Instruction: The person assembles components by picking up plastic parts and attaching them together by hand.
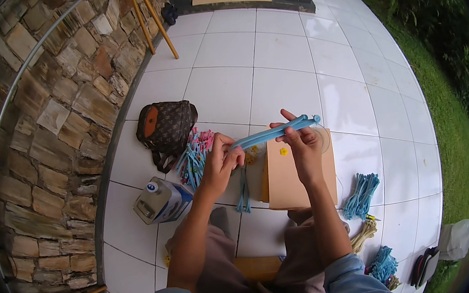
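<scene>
Left hand (222, 163) gripping left end, right hand (306, 151) pinching right part of blue cords (268, 135), fingers closed — cords spanning over far side of brown box (292, 181) — best: holding tension even, strands parallel

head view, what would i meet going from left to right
Grey-and-blue rectangular can, the person's left hand, tan cardboard box, light-blue bundle of thin strands, white plastic bag.

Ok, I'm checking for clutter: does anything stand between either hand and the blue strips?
Nothing visible does: the left hand and the right hand both hold the blue strips directly. The brown box sits lower, not in between.
</scene>
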`<action>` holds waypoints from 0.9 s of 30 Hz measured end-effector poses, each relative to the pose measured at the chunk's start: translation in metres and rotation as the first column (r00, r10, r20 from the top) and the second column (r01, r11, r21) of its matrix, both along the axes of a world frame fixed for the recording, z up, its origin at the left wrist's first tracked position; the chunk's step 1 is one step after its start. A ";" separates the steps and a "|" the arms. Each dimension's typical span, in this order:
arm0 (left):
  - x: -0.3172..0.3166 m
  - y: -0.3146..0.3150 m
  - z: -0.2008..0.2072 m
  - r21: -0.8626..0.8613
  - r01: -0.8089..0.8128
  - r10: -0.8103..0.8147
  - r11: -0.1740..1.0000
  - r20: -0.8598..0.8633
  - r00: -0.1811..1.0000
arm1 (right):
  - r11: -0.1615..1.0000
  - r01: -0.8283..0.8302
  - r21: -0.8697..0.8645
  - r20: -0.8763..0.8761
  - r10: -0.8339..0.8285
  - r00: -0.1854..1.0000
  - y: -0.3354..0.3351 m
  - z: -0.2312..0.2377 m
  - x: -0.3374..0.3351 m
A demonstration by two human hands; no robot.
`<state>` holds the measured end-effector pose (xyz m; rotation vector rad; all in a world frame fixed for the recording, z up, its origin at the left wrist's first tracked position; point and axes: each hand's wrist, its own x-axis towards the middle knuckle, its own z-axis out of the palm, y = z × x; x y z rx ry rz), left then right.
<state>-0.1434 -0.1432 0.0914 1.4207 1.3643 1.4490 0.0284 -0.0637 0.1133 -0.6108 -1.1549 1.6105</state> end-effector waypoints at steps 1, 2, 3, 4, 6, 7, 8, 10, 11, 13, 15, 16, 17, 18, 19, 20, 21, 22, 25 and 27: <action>0.001 0.002 -0.001 -0.003 -0.003 0.003 1.000 0.000 1.000 | 1.000 -0.003 -0.003 0.000 0.003 1.000 0.001 -0.002 0.001; 0.003 0.006 -0.001 -0.012 -0.063 0.064 0.998 0.085 0.994 | 0.999 0.020 0.031 0.048 -0.022 0.999 0.002 -0.006 0.002; 0.006 0.009 -0.001 -0.026 -0.124 0.127 0.992 0.169 0.977 | 0.997 0.040 0.067 0.094 -0.047 0.994 0.002 -0.007 0.001; 0.009 0.011 -0.001 -0.027 -0.129 0.132 0.991 0.168 0.977 | 0.997 0.036 0.065 0.094 -0.042 0.995 0.001 -0.007 0.002; 0.016 0.014 0.002 -0.095 -0.266 0.278 0.959 0.480 0.832 | 0.994 0.036 0.100 0.219 -0.058 0.974 -0.001 -0.003 0.004; 0.019 0.015 0.007 -0.151 -0.273 0.311 0.950 0.502 0.807 | 0.994 0.034 0.102 0.221 -0.056 0.974 -0.001 -0.003 0.004; 0.017 0.016 0.006 -0.150 -0.274 0.312 0.950 0.504 0.806 | 0.993 0.068 0.100 0.174 -0.085 0.981 -0.002 -0.003 0.004; 0.014 0.017 0.006 -0.144 -0.123 0.180 0.982 0.516 0.837 | 0.990 0.099 0.101 0.131 -0.112 0.985 -0.001 -0.003 0.006; 0.016 0.017 0.007 -0.126 -0.073 0.131 0.989 0.548 0.826 | 0.989 0.124 0.076 0.095 -0.131 0.987 0.000 -0.003 0.008; 0.022 0.019 0.008 -0.066 -0.083 0.104 0.994 0.465 0.879 | 0.988 0.151 0.040 0.042 -0.153 0.987 0.003 -0.005 0.012; 0.024 0.019 0.006 0.015 -0.056 0.046 0.998 0.386 0.921 | 0.986 0.156 0.054 0.040 -0.158 0.987 0.006 -0.009 0.017; 0.024 0.019 0.006 0.015 -0.054 0.044 0.998 0.388 0.921 | 0.985 0.160 0.065 0.034 -0.162 0.986 0.008 -0.012 0.020; 0.024 0.019 0.007 -0.018 0.021 -0.012 1.000 0.401 0.916 | 0.985 0.163 0.065 0.037 -0.165 0.986 0.010 -0.016 0.022; 0.024 0.018 0.009 -0.053 0.094 -0.064 0.994 0.412 0.909 | 0.984 0.163 0.069 0.014 -0.165 0.986 0.012 -0.021 0.024; 0.023 0.018 0.010 -0.057 0.139 -0.106 0.989 0.388 0.915 | 0.984 0.165 0.073 -0.009 -0.164 0.986 0.013 -0.025 0.026; 0.024 0.019 0.009 -0.060 0.141 -0.107 0.988 0.388 0.915 | 0.983 0.167 0.070 -0.009 -0.167 0.986 0.014 -0.028 0.027; 0.024 0.019 0.007 -0.059 0.153 -0.123 0.987 0.352 0.928 | 0.985 0.158 0.075 -0.011 -0.158 0.987 0.015 -0.032 0.028; 0.025 0.020 0.006 -0.057 0.165 -0.139 0.985 0.316 0.938 | 0.985 0.150 0.080 -0.014 -0.149 0.989 0.016 -0.035 0.029; 0.024 0.023 0.003 -0.155 0.147 -0.091 0.977 0.318 0.944 | 0.996 0.082 -0.027 -0.053 -0.083 0.995 0.021 -0.035 0.032; 0.023 0.027 -0.002 -0.167 0.082 -0.022 0.983 0.336 0.942 | 0.991 0.077 -0.105 -0.102 -0.088 0.991 0.033 -0.038 0.037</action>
